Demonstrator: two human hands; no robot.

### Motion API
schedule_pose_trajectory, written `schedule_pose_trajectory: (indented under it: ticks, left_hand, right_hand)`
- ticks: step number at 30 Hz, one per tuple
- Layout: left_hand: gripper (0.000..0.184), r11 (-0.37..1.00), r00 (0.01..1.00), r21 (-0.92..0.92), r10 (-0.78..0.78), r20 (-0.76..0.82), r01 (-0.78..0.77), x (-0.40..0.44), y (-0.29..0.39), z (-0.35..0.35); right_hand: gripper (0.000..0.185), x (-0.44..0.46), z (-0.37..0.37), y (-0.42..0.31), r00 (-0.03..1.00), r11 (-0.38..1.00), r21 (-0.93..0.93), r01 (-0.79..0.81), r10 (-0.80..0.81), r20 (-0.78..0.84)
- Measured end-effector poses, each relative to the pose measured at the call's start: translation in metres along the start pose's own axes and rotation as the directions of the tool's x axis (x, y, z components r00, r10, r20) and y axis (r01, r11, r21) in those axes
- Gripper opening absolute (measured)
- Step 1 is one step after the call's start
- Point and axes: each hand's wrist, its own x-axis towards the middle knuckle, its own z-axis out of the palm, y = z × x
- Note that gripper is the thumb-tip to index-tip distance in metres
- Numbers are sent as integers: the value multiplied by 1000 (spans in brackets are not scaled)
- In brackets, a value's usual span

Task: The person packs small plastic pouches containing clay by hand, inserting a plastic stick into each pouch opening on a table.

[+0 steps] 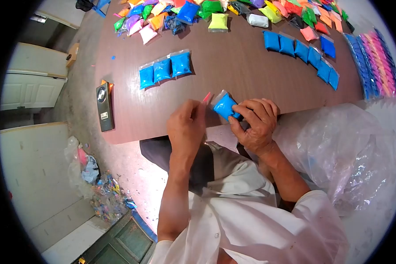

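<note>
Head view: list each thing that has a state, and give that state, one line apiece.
Left grip: closed on the red piece
Red piece: held, partly hidden
Right grip: closed on the held blue packet
Held blue packet: filled, slanted; seal unclear
Three blue packets: filled, lying side by side
Curved blue row: filled packets, lying down
Mixed-colour packets: heaped
Phone: lying back up
Clear plastic bag: crumpled

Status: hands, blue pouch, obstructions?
Left hand: pinching small red item. Right hand: gripping blue-filled clear pouch near table edge. Nothing visibly blocking; three similar pouches lie apart, beyond left hand.
</note>
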Motion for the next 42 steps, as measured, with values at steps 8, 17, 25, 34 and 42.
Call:
schedule_pose_trajectory:
  ticks: [8, 17, 25, 34, 42]
  left_hand:
    - [15, 989, 987, -5, 146, 69, -146, -19, 30, 12]
    - [15, 997, 999, -67, 39, 36, -36, 18, -3, 12]
    - [15, 991, 995, -103, 89, 42, -84, -13, 24, 2]
    - [15, 999, 999, 18, 43, 8, -43, 4, -5, 4]
    - [15, 989, 994, -106, 107, 23, -104, -28, 15, 10]
  right_hand:
    - [31, -6, 6, 8, 1000, 1000, 16, 16, -16, -25]
    - [33, -7, 5, 3, 1000, 1000, 11, 6, -6, -7]
    - [36, -3, 1, 0, 998, 999, -35, 2, 1, 59]
    - [32, 2, 1, -4, 999, 1000, -25, -8, 9, 50]
    - [30, 1, 3, -3, 999, 999, -39, -4, 6, 46]
